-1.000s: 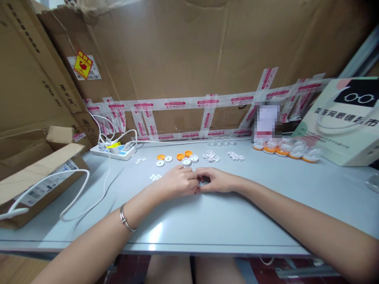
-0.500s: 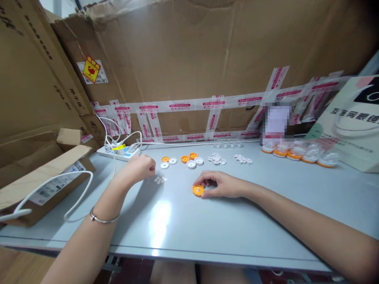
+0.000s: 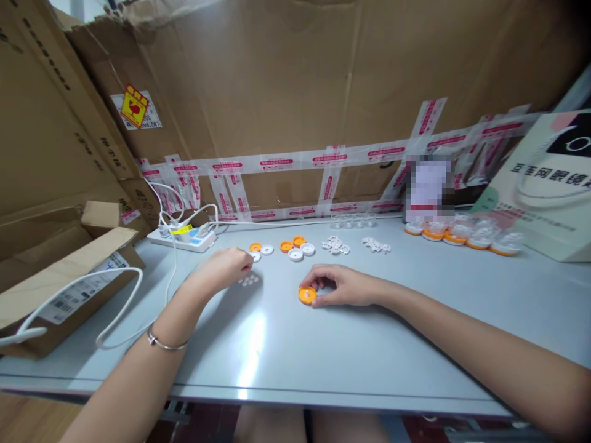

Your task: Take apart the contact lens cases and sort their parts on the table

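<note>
My right hand [image 3: 339, 284] grips the rim of a round orange cap [image 3: 307, 296] between thumb and fingers. The cap rests on the table, with a small pale piece at its centre. My left hand [image 3: 233, 263] is closed, fingers curled under; anything inside them is hidden. It hovers beside a white cap [image 3: 255, 256] and just above several small white discs [image 3: 249, 280]. Behind the discs lie another orange cap [image 3: 255, 247] and a white cap [image 3: 267, 249]. Further right is a cluster of orange caps [image 3: 287, 247] and white caps [image 3: 295, 254].
Small white plastic parts [image 3: 335, 245] and a second pile [image 3: 376, 245] lie at the back. Clear domed pieces on orange bases [image 3: 457, 234] line up at the right, near a paper bag [image 3: 545, 191]. A power strip [image 3: 184, 237] and open carton [image 3: 74, 271] stand left.
My left hand has moved right, toward the white cap, and now partly covers it. My right hand keeps its hold on the orange cap. The whole view has shifted slightly.
</note>
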Available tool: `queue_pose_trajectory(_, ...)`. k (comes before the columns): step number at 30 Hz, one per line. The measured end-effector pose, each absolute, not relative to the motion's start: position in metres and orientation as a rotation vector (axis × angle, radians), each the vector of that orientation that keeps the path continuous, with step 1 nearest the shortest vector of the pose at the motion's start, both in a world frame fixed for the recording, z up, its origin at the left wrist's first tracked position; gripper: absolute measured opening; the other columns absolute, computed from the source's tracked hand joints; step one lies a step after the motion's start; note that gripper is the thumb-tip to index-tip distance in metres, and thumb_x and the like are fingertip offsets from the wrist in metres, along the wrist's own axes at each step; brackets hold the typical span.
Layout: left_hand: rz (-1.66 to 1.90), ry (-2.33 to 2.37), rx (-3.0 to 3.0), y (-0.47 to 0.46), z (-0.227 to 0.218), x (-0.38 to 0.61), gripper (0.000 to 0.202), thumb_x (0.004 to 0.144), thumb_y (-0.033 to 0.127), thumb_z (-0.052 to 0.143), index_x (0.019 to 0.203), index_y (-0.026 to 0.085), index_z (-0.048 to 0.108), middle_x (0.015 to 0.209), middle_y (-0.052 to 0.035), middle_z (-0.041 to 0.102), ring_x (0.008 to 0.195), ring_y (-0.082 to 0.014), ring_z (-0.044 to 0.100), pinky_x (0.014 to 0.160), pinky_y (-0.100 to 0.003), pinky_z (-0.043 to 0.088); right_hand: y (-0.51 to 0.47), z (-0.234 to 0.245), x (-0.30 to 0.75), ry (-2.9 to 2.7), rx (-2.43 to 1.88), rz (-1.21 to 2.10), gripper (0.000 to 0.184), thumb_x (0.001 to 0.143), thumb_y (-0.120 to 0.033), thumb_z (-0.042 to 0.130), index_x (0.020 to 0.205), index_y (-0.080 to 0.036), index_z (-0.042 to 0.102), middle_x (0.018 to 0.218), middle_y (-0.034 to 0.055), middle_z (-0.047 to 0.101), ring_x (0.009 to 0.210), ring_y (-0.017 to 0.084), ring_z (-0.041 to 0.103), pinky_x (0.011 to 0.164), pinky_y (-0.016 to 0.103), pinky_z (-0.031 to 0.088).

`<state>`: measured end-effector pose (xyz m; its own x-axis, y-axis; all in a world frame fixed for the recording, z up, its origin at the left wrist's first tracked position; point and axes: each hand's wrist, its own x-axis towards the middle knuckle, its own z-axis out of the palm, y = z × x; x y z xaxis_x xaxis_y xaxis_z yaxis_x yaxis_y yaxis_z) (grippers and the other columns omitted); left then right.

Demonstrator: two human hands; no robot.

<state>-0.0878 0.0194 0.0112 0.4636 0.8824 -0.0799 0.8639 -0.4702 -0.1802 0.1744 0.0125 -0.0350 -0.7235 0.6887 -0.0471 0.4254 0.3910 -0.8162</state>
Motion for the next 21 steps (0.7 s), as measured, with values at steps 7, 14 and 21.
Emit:
queue_pose_trajectory(7,0.166,-1.476,-2.598,0.021,0.002,-0.087,0.017,0.077,0.013,0.045,0.066,0.016,0.058,0.069,-0.0060,0.062,0.062,-0.0161,0.056,0.054,-0.024,0.033,0.012,-0.035,0.175,-2.349,-0.994,1.243,0.036,0.067,-0.035,0.066,0.098,-0.017,0.063,0.091,0.0032,0.056,0.082,0.015,0.047,0.077,0.028,0.040)
queue_pose_trajectory(14,0.097,-1.523,-2.694,0.021,0.007,-0.092,0.017,0.077,0.016,0.046,0.072,0.017,0.062,0.073,-0.0053,0.065,0.066,-0.0160,0.058,0.058,-0.023,0.036,0.012,-0.035,0.176,-2.352,-0.980,1.232,0.037,0.066,-0.035,0.066,0.098,-0.017,0.063,0.091,0.0034,0.057,0.082,0.015,0.048,0.076,0.027,0.040)
queue_pose_trajectory(21,0.026,-1.601,-2.757,0.026,0.008,-0.099,0.019,0.077,0.017,0.047,0.076,0.018,0.066,0.075,-0.0041,0.066,0.070,-0.0156,0.059,0.063,-0.022,0.039,0.015,-0.039,0.176,-2.352,-0.972,1.238,0.039,0.066,-0.037,0.067,0.099,-0.018,0.063,0.091,0.0035,0.057,0.082,0.015,0.048,0.076,0.027,0.040)
